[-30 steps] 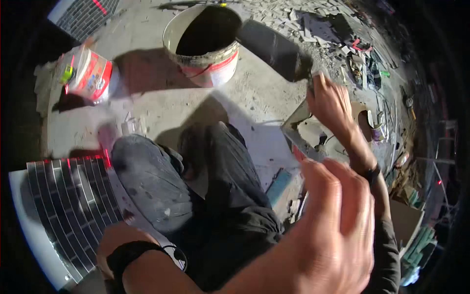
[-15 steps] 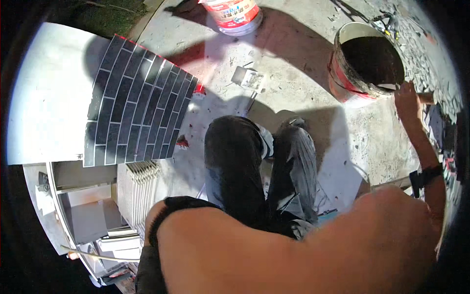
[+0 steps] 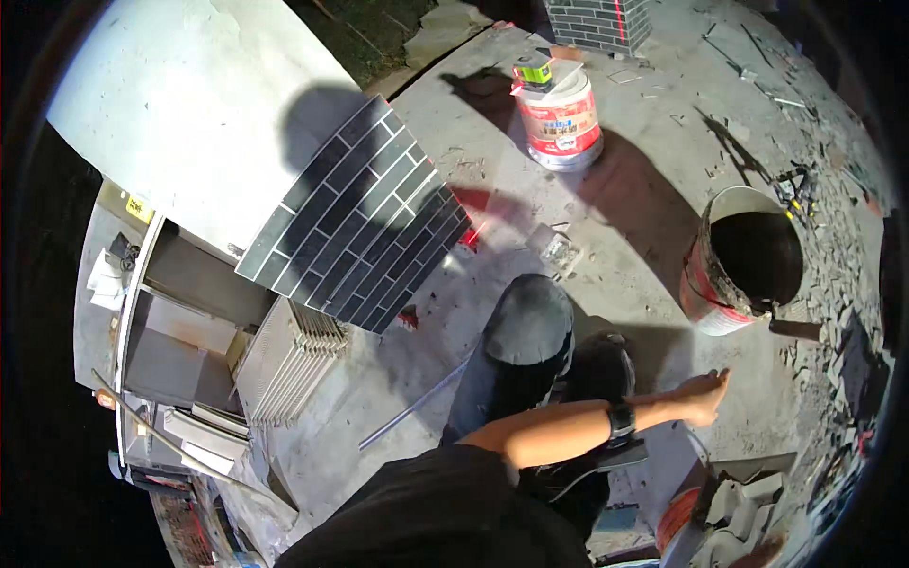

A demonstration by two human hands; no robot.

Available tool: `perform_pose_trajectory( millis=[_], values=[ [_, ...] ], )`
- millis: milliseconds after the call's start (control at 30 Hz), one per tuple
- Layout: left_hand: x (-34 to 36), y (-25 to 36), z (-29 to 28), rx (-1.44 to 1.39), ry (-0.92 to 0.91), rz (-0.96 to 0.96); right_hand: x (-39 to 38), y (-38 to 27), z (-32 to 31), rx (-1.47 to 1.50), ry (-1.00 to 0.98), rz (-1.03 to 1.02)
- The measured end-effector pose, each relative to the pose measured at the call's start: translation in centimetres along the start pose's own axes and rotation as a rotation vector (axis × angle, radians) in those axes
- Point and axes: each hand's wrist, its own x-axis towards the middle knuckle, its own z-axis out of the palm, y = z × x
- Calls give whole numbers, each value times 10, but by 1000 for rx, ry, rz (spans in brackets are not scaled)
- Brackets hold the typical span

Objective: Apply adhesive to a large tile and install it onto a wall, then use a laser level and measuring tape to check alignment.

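Note:
My left hand (image 3: 699,396) reaches across my thighs to the right, over the bare floor, with a dark watch (image 3: 621,422) on its wrist. Its fingers are loosely bent and apart, and nothing shows in them. Just beyond it stands a red and white bucket (image 3: 703,301) with dark, wet-looking contents (image 3: 755,257). A wooden handle (image 3: 793,329) juts out at the bucket's near rim, apart from my hand; what it belongs to is hidden. My right hand is out of view.
A block faced with dark brick-pattern tiles (image 3: 365,213) stands left, under a white board (image 3: 204,114). Ribbed tiles (image 3: 289,364) are stacked below it. A capped red and white bucket (image 3: 561,123) carries a green-black device (image 3: 533,72). Rubble (image 3: 838,275) lines the right; tile offcuts (image 3: 743,506) lie lower right.
My left hand has come away from the wooden handle at the bucket rim and drawn back toward my knees. The handle now sits lower against the bucket. My view has shifted and tilted.

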Motion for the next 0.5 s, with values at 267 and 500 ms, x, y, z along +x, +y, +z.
perform_pose_trajectory(
  millis=[267,500],
  values=[
    [62,-37,125,-162,19,80,-271,232,-233,-599,416,-131],
    [38,-39,107,-395,-30,-76,-368,189,-159,128,584,640]
  ],
)
